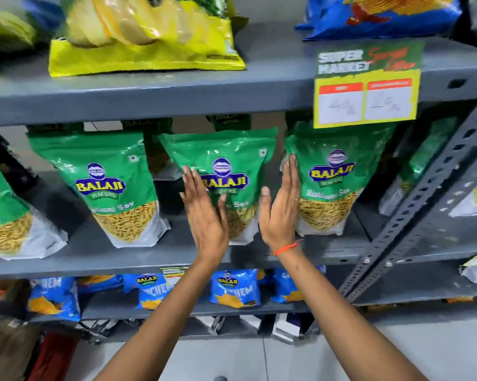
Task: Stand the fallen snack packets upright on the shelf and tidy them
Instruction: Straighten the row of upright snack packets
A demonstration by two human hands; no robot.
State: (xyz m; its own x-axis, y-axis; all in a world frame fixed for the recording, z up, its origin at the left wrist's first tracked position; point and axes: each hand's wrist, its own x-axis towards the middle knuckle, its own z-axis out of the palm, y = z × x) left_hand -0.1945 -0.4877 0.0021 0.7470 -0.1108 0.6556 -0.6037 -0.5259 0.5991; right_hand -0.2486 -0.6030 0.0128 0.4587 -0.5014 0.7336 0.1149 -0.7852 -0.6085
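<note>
Several green Balaji sev packets stand on the grey middle shelf (138, 259). The middle packet (232, 160) stands upright between my hands. My left hand (204, 215) is flat and open in front of that packet's left side, fingers pointing up. My right hand (282, 207) is flat and open at the packet's right side, in the gap before the right packet (333, 182); an orange thread is on that wrist. Neither hand grips anything. Another packet (105, 185) stands to the left, and one at the far left (3, 215) leans.
The upper shelf carries a yellow chip bag (149, 37) and a blue bag (380, 17), with a supermarket price tag (366, 86) hanging over its edge. Blue packets (234, 290) sit on the lower shelf. A slotted grey upright (424, 193) slants at the right.
</note>
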